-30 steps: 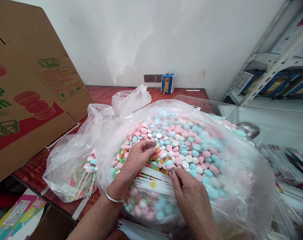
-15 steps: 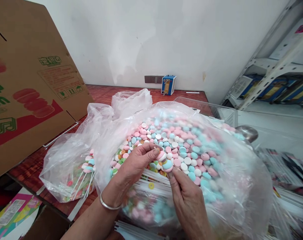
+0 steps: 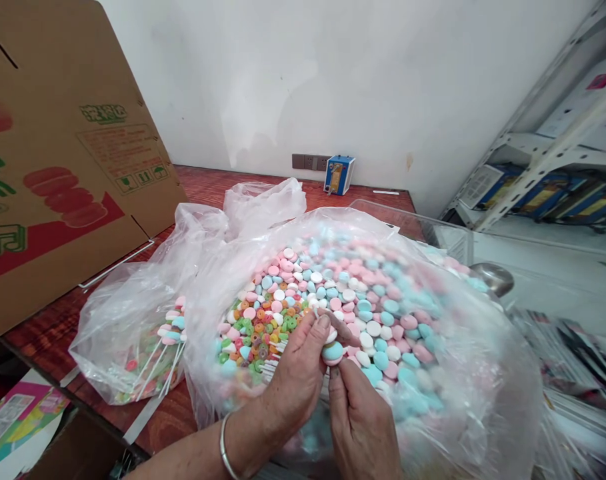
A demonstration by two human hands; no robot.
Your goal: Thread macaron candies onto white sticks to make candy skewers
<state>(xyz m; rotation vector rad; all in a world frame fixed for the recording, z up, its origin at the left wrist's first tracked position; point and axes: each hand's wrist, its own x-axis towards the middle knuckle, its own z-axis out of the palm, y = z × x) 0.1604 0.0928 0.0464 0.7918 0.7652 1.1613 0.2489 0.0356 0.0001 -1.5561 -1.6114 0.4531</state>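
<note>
A stacked candy skewer (image 3: 332,353), with pink, white and blue pieces, is held between my two hands over a big open plastic bag (image 3: 207,267). My left hand (image 3: 300,363), with a silver bangle at the wrist, is closed around the upper end of the stack. Just below the blue and pink piece, my right hand (image 3: 363,410) pinches the skewer's lower end; its stick is mostly hidden by my fingers. Loose pastel candies (image 3: 373,327) fill the bag, with small ring candies (image 3: 263,330) on the left. White sticks (image 3: 270,368) lie partly behind my left hand.
Left of the big bag, a smaller clear bag (image 3: 103,333) holds finished-looking candy skewers (image 3: 173,323). A large cardboard box (image 3: 73,133) stands at the left. A metal scoop (image 3: 493,277) and clear plastic tub (image 3: 447,240) sit at the right, near a white shelf rack (image 3: 543,150).
Both hands have shifted slightly lower with the candy skewer. My left hand has turned and moved right, covering more of the white sticks and uncovering the ring candies.
</note>
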